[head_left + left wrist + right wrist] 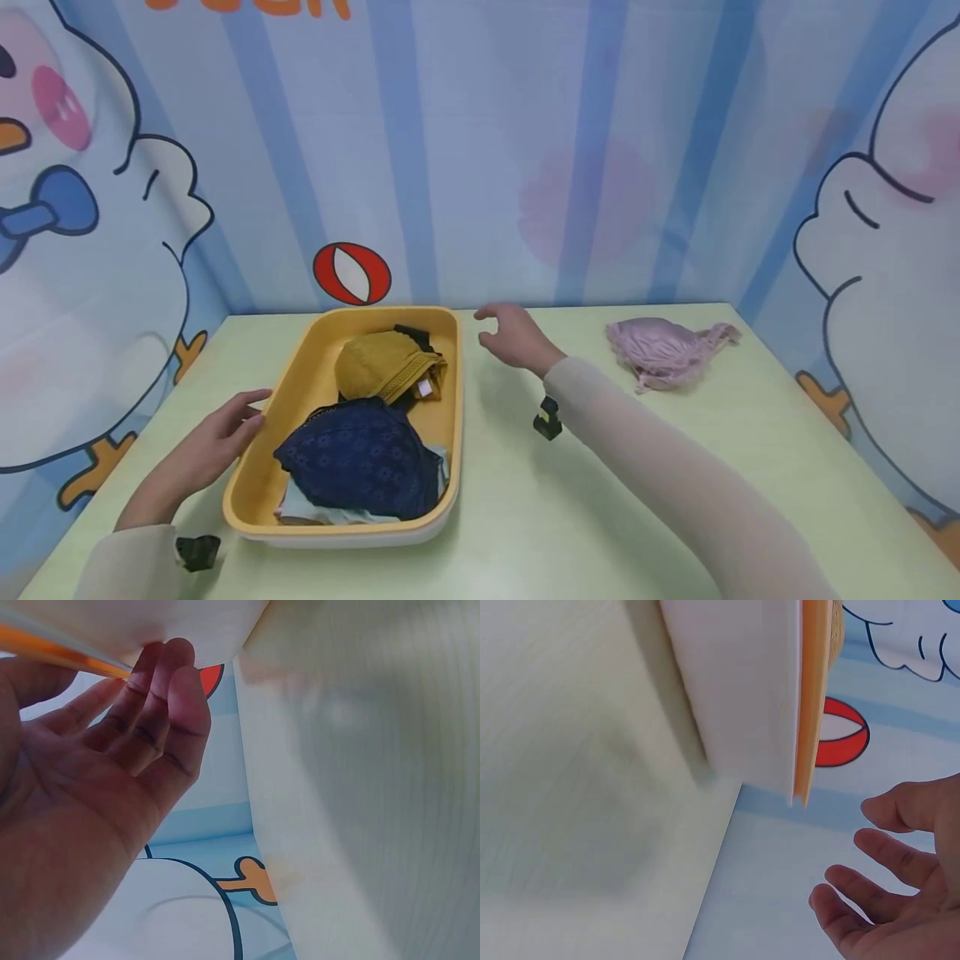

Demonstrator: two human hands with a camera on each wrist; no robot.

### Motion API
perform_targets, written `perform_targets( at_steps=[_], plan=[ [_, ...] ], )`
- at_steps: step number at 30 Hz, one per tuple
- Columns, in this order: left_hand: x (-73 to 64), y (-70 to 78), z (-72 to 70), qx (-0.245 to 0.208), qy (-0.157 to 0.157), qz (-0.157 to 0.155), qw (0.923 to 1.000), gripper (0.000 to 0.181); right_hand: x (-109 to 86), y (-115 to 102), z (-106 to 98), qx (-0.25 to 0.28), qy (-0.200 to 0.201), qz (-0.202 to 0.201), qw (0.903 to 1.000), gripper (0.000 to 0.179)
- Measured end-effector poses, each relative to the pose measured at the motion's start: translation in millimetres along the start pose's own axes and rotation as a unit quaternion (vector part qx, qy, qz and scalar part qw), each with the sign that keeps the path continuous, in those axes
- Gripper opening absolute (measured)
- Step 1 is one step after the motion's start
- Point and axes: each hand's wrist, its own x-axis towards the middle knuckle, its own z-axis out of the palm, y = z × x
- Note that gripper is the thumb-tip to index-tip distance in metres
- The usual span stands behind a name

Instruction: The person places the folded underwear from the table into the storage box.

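Note:
A yellow bin with a white outside stands on the table, left of centre in the head view. Inside it lie a mustard bra toward the back and a navy bra in front, over some pale cloth. My left hand is at the bin's left side, its fingertips touching the wall, as the left wrist view shows from below. My right hand hovers off the bin's back right corner, fingers loosely bent and holding nothing. A pink lace bra lies farther right.
The pale green table runs back to a striped blue backdrop printed with cartoon birds. More such backdrop closes off the left and right sides. Something black shows behind the mustard bra in the bin.

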Motion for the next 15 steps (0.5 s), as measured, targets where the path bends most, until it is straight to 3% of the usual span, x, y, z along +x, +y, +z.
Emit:
perform_targets(
  at_steps=[15],
  plan=[
    [-0.9, 0.5, 0.3, 0.005, -0.001, 0.004, 1.0000, 0.050, -17.4, 53.9, -33.2, 0.015, 0.027, 0.034, 0.9989, 0.041]
  ],
)
